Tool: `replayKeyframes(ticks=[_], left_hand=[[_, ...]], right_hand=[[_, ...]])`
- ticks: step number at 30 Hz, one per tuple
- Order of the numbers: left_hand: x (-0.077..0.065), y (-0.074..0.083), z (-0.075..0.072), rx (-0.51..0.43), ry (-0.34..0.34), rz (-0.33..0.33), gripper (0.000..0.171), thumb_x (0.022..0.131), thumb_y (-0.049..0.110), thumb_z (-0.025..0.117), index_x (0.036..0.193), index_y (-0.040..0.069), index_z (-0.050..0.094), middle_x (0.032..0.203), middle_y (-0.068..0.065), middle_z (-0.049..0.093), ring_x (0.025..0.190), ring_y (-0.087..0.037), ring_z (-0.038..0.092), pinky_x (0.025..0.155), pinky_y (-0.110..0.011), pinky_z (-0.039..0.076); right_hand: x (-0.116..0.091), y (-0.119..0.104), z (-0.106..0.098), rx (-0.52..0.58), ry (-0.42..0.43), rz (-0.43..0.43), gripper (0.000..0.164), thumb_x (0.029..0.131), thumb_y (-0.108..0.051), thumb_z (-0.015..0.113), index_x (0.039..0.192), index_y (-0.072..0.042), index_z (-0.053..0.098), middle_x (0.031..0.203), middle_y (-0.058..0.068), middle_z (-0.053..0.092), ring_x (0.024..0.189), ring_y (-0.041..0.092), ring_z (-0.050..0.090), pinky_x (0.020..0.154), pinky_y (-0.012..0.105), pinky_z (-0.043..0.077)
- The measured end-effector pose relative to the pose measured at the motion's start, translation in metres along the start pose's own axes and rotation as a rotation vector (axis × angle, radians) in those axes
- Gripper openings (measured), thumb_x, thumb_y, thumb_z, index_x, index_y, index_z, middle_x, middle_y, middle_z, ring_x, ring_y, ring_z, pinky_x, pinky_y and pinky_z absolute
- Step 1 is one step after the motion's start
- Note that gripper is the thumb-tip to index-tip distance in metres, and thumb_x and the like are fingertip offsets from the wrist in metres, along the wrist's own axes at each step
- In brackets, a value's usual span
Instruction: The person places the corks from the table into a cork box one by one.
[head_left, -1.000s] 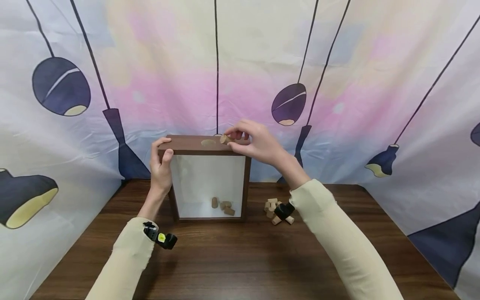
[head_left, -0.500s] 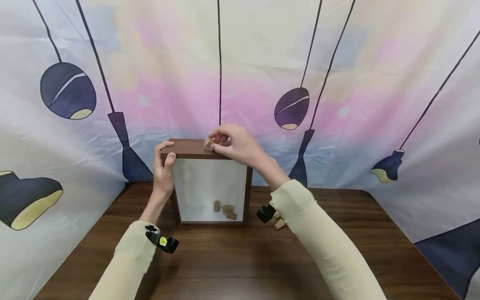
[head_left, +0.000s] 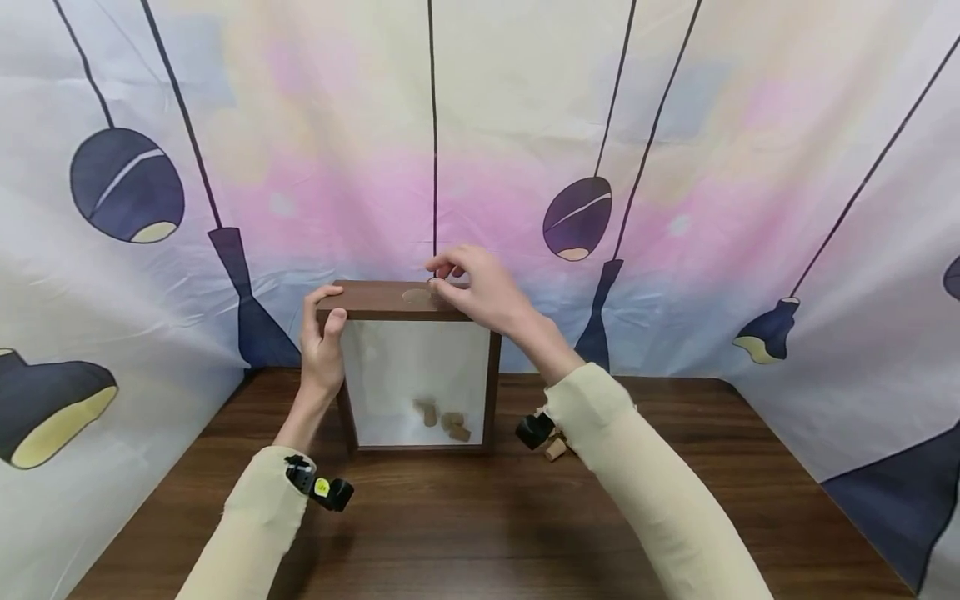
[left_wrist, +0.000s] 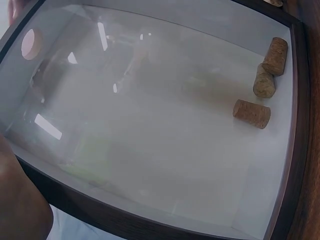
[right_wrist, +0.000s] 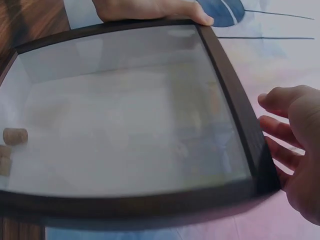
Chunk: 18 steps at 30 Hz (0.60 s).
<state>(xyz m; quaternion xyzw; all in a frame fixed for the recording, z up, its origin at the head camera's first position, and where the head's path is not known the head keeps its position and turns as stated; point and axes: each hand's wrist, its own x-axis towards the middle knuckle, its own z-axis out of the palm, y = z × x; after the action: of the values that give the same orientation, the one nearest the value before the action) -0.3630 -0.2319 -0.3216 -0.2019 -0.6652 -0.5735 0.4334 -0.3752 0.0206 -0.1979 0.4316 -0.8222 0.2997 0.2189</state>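
A brown wooden-framed shadow box (head_left: pixel 367 297) with a clear front and white inside stands upright on the table. My left hand (head_left: pixel 322 354) grips its upper left corner, thumb on the front edge. Over the round hole (head_left: pixel 417 297) in the top, beside its right rim, is my right hand (head_left: pixel 483 287), loosely bent. Nothing shows between the right fingers (right_wrist: pixel 282 100) in the right wrist view. Several corks (head_left: pixel 430 415) lie at the bottom inside the box; a blurred brown patch appears by the leftmost one. The left wrist view shows corks (left_wrist: pixel 251 114) behind the clear front.
More loose corks (head_left: pixel 556 450) lie on the dark wooden table (head_left: pixel 450 517) right of the box, partly hidden by the right sleeve and wrist camera. A patterned cloth backdrop (head_left: pixel 510 125) hangs close behind the box.
My right hand moved left to the hole with a cork and let it go. The cork is gone from the fingers, and a brown blur shows inside the box. The left hand keeps its grip.
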Motion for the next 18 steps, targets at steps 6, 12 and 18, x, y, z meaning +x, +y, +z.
replayKeyframes(ticks=[6, 12, 18], left_hand=[[0.0, 0.003, 0.0, -0.016, -0.005, 0.006, 0.043, 0.102, 0.025, 0.046, 0.136, -0.001, 0.047, 0.108, 0.005, 0.05, 0.046, -0.003, 0.017, 0.048, -0.025, 0.022], [0.0, 0.002, 0.0, -0.013, -0.002, 0.001, 0.042, 0.101, 0.024, 0.047, 0.136, -0.001, 0.047, 0.101, 0.006, 0.051, 0.046, -0.003, 0.018, 0.047, -0.024, 0.022], [0.0, 0.002, 0.001, -0.03, 0.011, 0.0, 0.041, 0.101, 0.021, 0.047, 0.135, -0.001, 0.048, 0.098, 0.007, 0.053, 0.047, -0.002, 0.019, 0.05, -0.023, 0.023]], right_hand=[[-0.023, 0.014, -0.02, 0.033, 0.08, 0.015, 0.02, 0.095, -0.013, 0.065, 0.112, -0.007, 0.071, 0.107, 0.009, 0.068, 0.1, 0.024, 0.06, 0.093, 0.039, 0.047], [-0.054, 0.026, -0.037, 0.026, 0.145, 0.038, 0.018, 0.096, -0.017, 0.065, 0.111, -0.011, 0.071, 0.104, 0.005, 0.068, 0.098, 0.024, 0.058, 0.084, 0.043, 0.046], [-0.079, 0.039, -0.046, -0.021, 0.193, 0.068, 0.016, 0.095, -0.019, 0.067, 0.11, -0.013, 0.072, 0.101, 0.003, 0.068, 0.095, 0.019, 0.058, 0.079, 0.034, 0.044]])
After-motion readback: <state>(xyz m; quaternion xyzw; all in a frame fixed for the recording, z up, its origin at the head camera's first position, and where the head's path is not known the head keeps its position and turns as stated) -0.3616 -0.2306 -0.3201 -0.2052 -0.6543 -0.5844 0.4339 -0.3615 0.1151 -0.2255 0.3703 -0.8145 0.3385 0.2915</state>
